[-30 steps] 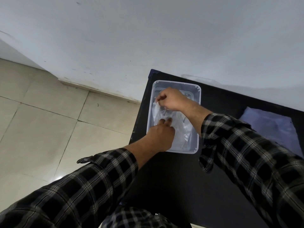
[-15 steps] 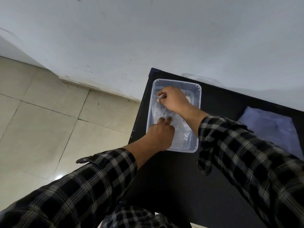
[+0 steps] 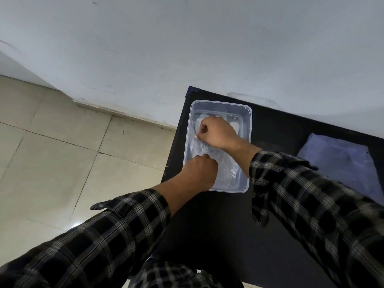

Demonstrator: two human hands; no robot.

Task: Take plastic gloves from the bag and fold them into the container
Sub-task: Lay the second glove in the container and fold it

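No writing, label, brand, number or sign can be read anywhere in view. The clear container [image 3: 220, 109] has plain walls, the crumpled plastic gloves [image 3: 209, 150] inside it carry no print, the bluish bag [image 3: 340, 163] on the desk [image 3: 228, 225] shows a blank face, and the wall [image 3: 187, 48] and floor tiles [image 3: 62, 152] bear only scuffs.

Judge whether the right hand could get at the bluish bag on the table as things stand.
Probably yes. The bag lies flat and uncovered on the table, right of the container, nothing between. But the right hand is pinching the plastic gloves inside and must let go first.
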